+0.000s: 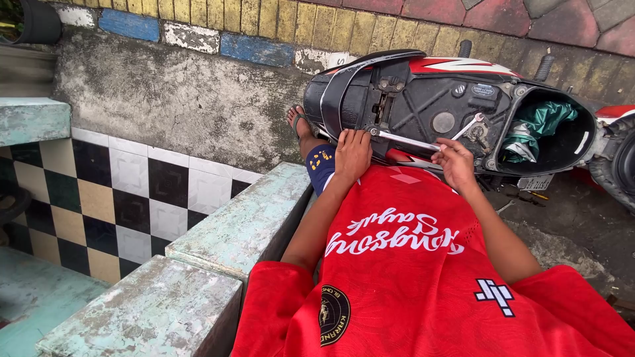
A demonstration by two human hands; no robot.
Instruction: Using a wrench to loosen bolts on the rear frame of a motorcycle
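Two hands (352, 153) (455, 162), scooter (456, 109), concrete curb (238, 225)

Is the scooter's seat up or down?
Up. The black seat is tipped away, baring the storage tub. The left hand rests by it; the right hand holds a wrench.

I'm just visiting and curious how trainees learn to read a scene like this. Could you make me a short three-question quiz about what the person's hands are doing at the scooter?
1. True or false: the right hand holds a long silver tool.
2. What does the left hand rest on: A) the teal step, B) the scooter beside its raised black seat, C) the checkered tiles?
3. What lies inside the open storage compartment?

Key
1. True; the tool's far end reaches a fitting on the black inner panel.
2. B.
3. A crumpled green cloth or plastic sheet.
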